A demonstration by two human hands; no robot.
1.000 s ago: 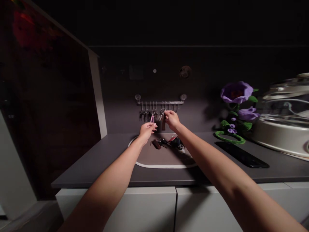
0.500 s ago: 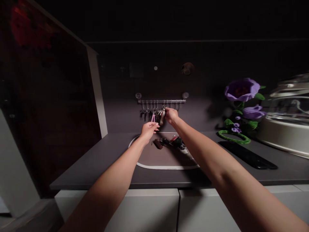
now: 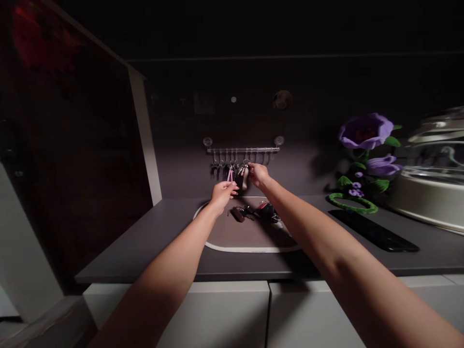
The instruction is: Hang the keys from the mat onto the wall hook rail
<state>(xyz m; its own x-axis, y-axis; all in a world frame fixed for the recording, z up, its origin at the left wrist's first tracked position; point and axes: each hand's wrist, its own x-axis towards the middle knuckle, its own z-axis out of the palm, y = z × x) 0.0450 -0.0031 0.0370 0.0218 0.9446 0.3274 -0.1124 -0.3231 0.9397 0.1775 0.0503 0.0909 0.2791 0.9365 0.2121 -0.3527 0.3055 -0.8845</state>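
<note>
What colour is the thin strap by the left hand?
Pink: the strap above the left hand shows best in the head view.

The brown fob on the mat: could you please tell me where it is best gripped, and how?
I would pinch the brown fob across the middle of its long sides, from above and the front. It lies on the mat, longer than wide, with dark keys close on its right.

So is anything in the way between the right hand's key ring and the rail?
Nothing I can see. The key ring by the right hand is just below the rail; other keys hang to the left, not in between.
</note>
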